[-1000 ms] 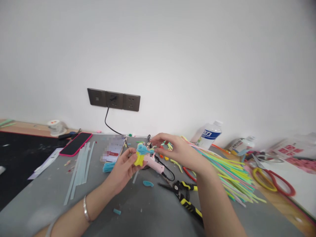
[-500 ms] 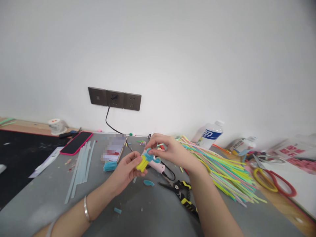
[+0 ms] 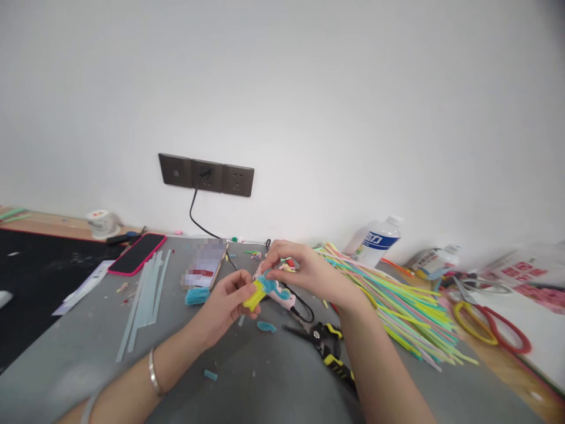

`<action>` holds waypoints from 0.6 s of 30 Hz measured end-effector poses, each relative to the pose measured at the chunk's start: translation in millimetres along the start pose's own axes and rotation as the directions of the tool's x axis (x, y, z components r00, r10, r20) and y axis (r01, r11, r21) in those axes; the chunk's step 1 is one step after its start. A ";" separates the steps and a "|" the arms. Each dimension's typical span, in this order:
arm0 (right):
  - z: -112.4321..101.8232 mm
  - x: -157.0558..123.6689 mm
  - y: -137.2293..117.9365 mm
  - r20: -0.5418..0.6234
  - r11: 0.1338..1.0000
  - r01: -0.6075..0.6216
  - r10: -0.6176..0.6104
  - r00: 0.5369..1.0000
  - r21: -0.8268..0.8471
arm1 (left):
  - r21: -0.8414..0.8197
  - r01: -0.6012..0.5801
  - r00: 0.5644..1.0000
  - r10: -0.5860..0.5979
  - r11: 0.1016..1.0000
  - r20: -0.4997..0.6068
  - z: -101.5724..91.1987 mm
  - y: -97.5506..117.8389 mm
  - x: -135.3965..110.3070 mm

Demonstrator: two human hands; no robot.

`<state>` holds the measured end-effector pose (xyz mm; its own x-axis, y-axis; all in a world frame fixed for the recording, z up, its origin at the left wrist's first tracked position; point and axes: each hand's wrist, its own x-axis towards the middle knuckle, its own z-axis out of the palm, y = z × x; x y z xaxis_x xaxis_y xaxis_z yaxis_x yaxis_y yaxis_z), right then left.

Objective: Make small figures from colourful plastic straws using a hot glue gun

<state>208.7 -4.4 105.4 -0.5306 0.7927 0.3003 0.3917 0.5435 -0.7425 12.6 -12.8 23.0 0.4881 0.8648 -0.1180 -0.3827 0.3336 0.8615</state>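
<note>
Wall (image 3: 282, 88) rises behind everything we see, and the grey mat (image 3: 251, 388) spreads below it. On our right fans a bundle of coloured fuzzy stems (image 3: 410, 312). Our left hand (image 3: 228, 303) and right hand (image 3: 305, 270) are close together, thumbs pressed toward fingers. Yellow-and-black pliers (image 3: 316, 337) lie beside our right forearm (image 3: 379, 353), near a pink tool (image 3: 289, 304). Between our hands, above the mat, we hold a yellow-and-blue fuzzy piece (image 3: 265, 288): left pinching its yellow part, right its blue part. A curved blue scrap (image 3: 266, 327) and a smaller blue bit (image 3: 210, 375) lie nearer us.
</note>
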 end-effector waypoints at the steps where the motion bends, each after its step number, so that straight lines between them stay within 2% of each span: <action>1: -0.2 -0.1 -0.7 0.000 1.000 0.001 -0.001 1.000 -0.003 | -0.001 -0.003 1.000 0.003 1.000 0.002 0.0 0.1 0.0; 9: 0.9 -1.3 0.4 -0.027 1.000 0.000 0.000 1.000 -0.014 | -0.015 -0.020 1.000 0.020 1.000 0.011 -2.0 -2.6 0.3; 14: -1.1 1.5 3.9 -0.199 0.988 -0.151 0.154 0.968 0.033 | -0.113 -0.041 0.996 0.032 0.993 -0.080 -0.9 -1.8 2.9; 18: 6.6 -2.3 12.4 -0.239 0.961 -0.225 0.259 0.936 0.161 | -0.198 -0.064 0.987 0.033 0.978 -0.155 -0.2 0.0 5.9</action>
<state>209.8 -1.3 91.5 -0.2155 0.9486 0.2318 0.3747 0.2995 -0.8774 15.3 -7.6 22.2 0.3476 0.9232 -0.1642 -0.5608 0.3450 0.7527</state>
